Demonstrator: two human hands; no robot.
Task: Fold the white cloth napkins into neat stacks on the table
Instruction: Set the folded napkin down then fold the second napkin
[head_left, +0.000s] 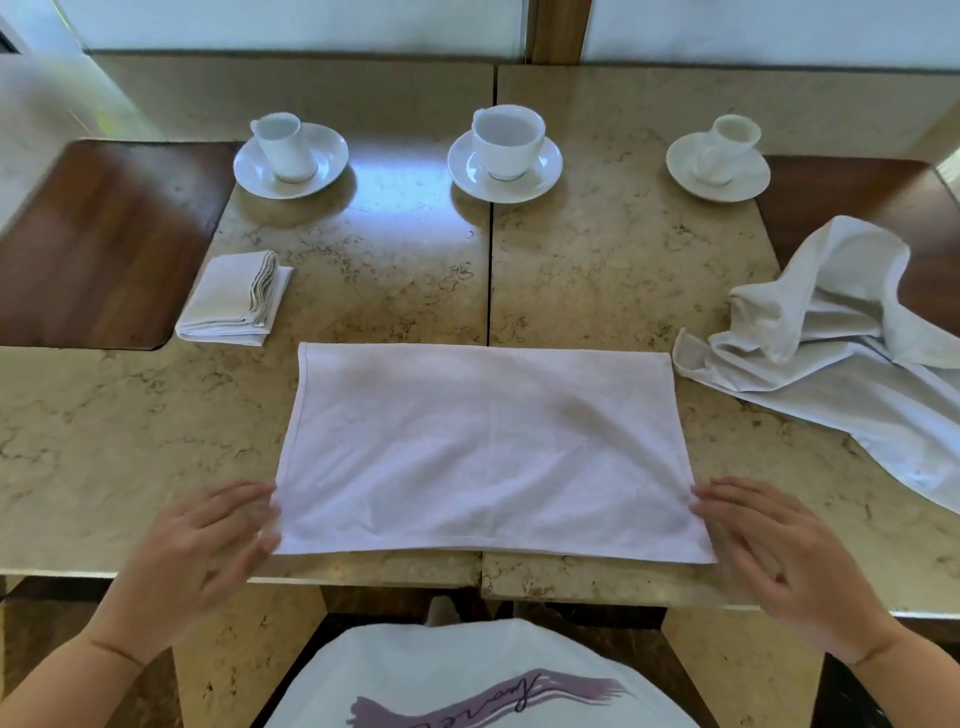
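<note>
A white napkin (488, 447), folded in half into a wide rectangle, lies flat in front of me on the marble table (613, 270). My left hand (208, 540) rests at its near left corner, fingers spread and touching the edge. At the near right corner my right hand (779, 551) is likewise spread, fingertips at the cloth's edge. Neither hand visibly grips the cloth. A finished folded napkin (234, 301) sits at the left. A crumpled pile of unfolded white napkins (831, 343) lies at the right.
Three white cups on saucers stand in a row at the back: left (288, 156), middle (506, 150), right (722, 161). Dark wooden inlays (98, 244) flank the marble on both sides. The table's near edge runs just below the napkin.
</note>
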